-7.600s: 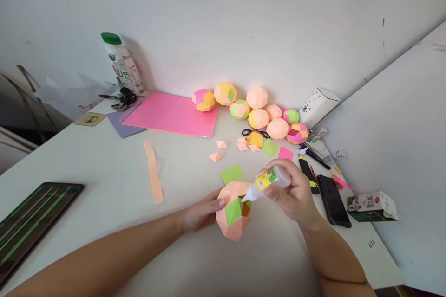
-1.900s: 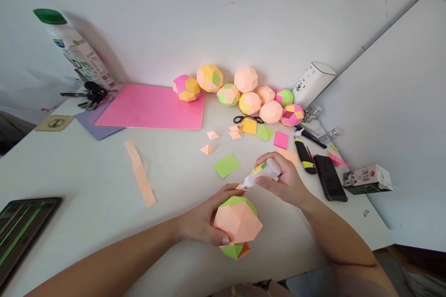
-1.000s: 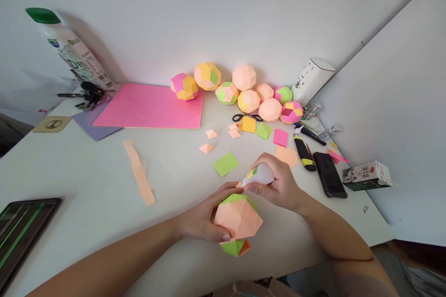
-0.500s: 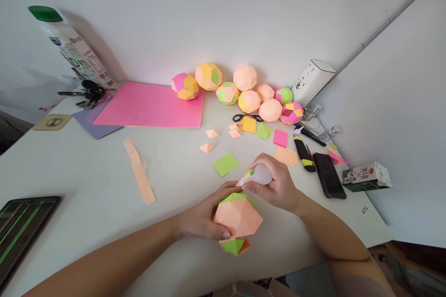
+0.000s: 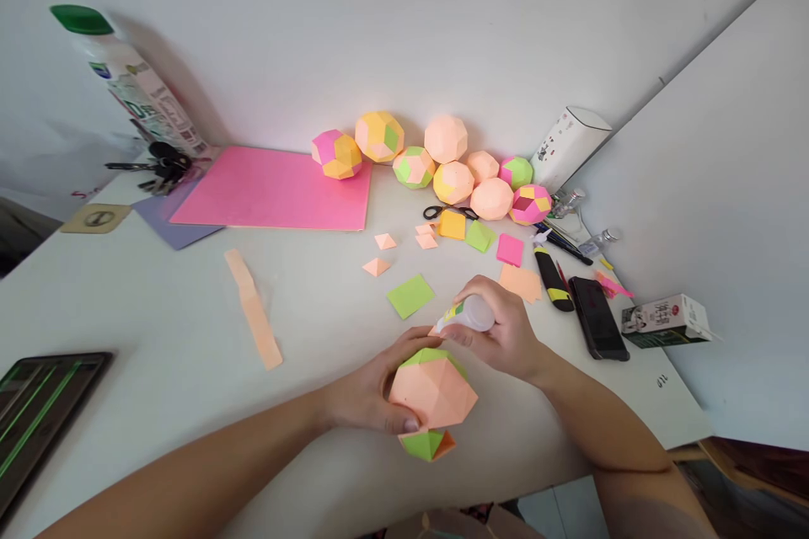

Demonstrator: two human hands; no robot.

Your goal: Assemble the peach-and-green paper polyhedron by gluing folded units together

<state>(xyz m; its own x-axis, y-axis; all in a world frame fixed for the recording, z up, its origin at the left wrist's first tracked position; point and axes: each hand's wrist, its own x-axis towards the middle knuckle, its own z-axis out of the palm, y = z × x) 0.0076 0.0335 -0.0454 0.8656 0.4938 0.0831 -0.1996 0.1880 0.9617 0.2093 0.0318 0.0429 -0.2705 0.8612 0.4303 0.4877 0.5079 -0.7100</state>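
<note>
Low in the middle of the head view, my left hand (image 5: 379, 396) is wrapped round a faceted paper ball (image 5: 436, 392) in peach and green. An orange inner side shows at an opening at the ball's lower edge. My right hand (image 5: 502, 328) grips a small white glue bottle (image 5: 475, 313) tilted nose-down to the left. The bottle's nozzle meets a small peach paper flap (image 5: 433, 331) by the left fingertips; whether that flap joins the ball, I cannot tell. Beyond the hands lie a green paper rectangle (image 5: 410, 296) and several small folded peach pieces (image 5: 377, 267).
Several finished paper balls (image 5: 446, 139) line the wall, with scissors (image 5: 450, 212) and sticky-note pads (image 5: 509, 249) before them. At right are a cutter (image 5: 552, 278), a phone (image 5: 597, 316) and a milk carton (image 5: 663, 322). Leftward lie a pink board (image 5: 271, 189), a peach strip (image 5: 254, 307) and a tablet (image 5: 50, 429).
The glue bottle's nozzle has shifted slightly along the peach flap, now showing more of it. Both hands otherwise keep their places, and the view has moved a touch.
</note>
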